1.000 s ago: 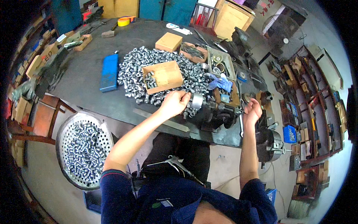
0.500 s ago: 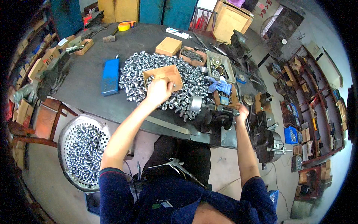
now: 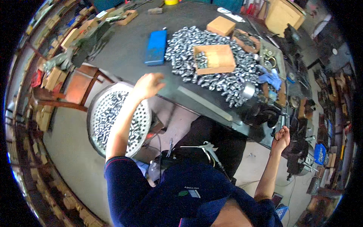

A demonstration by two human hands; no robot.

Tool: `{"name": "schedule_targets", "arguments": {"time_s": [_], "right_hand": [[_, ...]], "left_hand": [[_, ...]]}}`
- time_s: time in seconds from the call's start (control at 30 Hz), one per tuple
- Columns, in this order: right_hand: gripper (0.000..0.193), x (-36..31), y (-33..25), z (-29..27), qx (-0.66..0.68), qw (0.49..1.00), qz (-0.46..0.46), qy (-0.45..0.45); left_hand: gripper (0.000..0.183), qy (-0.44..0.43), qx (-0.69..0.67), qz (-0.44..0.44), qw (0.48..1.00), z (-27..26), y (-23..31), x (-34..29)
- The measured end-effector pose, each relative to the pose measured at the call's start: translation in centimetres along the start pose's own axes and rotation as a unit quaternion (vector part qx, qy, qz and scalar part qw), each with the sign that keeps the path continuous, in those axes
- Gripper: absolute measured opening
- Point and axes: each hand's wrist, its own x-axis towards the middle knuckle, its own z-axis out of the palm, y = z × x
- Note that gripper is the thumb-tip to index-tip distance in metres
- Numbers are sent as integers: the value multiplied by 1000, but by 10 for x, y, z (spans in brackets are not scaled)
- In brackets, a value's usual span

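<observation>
My left hand (image 3: 148,85) is at the table's front edge, beside the perforated metal pan (image 3: 143,109) that holds short metal fittings. Its fingers are curled and slightly blurred; what is in them, if anything, is hidden. My right hand (image 3: 281,140) is closed, fingers pinched together, just below the dark bench device (image 3: 261,113) with a metal cylinder (image 3: 248,90) at its end. I cannot make out what it grips. A small open cardboard box (image 3: 221,58) with some fittings inside sits on the heap of metal fittings (image 3: 191,43).
A blue case (image 3: 155,47) lies left of the heap. Behind are a closed cardboard box (image 3: 221,25) and a box of thin metal pieces (image 3: 247,39). A blue glove (image 3: 270,78) lies at the right. An air blow gun (image 3: 207,148) is at my lap.
My left hand has left the small cardboard box and moved left and nearer, to the table edge by the pan. My right hand has come down from the bench device. The view has shifted left.
</observation>
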Motion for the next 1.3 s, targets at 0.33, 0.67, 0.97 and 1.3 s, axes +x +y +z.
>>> {"name": "schedule_targets", "arguments": {"time_s": [0.33,0.67,0.97,1.3], "right_hand": [[14,46,39,-2,-55,991,60,105],[21,28,24,2,-37,995,68,63],[18,26,25,12,-9,995,75,64],[15,21,18,17,-6,992,89,87]], "left_hand": [[14,50,216,-220,950,58,-114,-116],[17,-37,230,-205,951,59,-96,-92],[16,-10,267,-185,946,63,-99,-101],[16,69,-492,-159,853,42,-16,-51]]}}
